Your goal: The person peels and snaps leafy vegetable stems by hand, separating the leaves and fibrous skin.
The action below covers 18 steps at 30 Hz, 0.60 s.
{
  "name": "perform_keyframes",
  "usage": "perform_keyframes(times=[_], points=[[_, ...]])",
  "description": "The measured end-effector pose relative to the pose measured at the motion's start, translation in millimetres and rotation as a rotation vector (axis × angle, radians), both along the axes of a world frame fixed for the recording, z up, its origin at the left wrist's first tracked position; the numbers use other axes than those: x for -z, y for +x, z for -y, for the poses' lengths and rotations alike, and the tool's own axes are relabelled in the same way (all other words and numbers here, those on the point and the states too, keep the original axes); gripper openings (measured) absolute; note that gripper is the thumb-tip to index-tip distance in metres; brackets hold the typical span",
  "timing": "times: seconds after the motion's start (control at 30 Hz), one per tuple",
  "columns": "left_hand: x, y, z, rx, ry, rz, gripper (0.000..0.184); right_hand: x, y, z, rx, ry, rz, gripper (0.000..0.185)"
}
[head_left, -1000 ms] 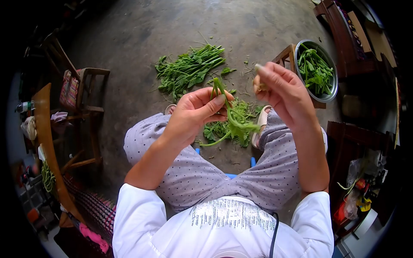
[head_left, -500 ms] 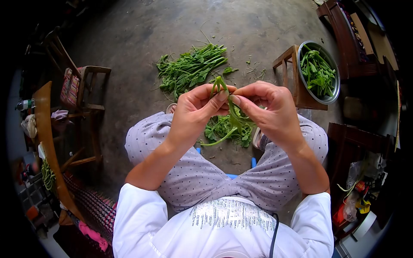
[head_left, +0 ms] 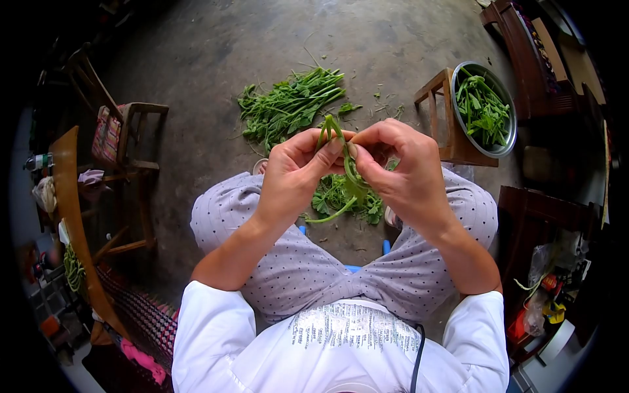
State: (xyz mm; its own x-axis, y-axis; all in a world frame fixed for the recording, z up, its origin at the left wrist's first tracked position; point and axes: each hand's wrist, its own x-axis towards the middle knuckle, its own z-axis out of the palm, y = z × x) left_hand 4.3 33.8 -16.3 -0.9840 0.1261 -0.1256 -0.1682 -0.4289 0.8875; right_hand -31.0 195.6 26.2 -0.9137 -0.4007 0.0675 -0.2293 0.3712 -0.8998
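Gripping a bent, leafy green stem (head_left: 350,169) in the left hand (head_left: 295,171), pinching it with the right hand (head_left: 407,175), left of a round silver metal bowl (head_left: 503,150) of greens (head_left: 483,110).

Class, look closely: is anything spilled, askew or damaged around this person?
Small green scraps lie strewn on the floor between the leafy pile and the wooden stool, outside the metal bowl, so they look dropped. Nothing appears broken.
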Motion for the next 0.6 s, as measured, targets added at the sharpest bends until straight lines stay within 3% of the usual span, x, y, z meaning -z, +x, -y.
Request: perform_keyframes(times=[0.17, 0.6], points=[[1.1, 0.8, -0.2, -0.015, 0.021, 0.038, 0.026, 0.1, -0.9, -0.3, 0.057, -0.137, 0.176, 0.011], [2.9, 1.6, -4.3, -0.070, -0.077, -0.043, 0.023, 3.0, -1.9, -0.8, 0.021, 0.003, 0.043, 0.012]])
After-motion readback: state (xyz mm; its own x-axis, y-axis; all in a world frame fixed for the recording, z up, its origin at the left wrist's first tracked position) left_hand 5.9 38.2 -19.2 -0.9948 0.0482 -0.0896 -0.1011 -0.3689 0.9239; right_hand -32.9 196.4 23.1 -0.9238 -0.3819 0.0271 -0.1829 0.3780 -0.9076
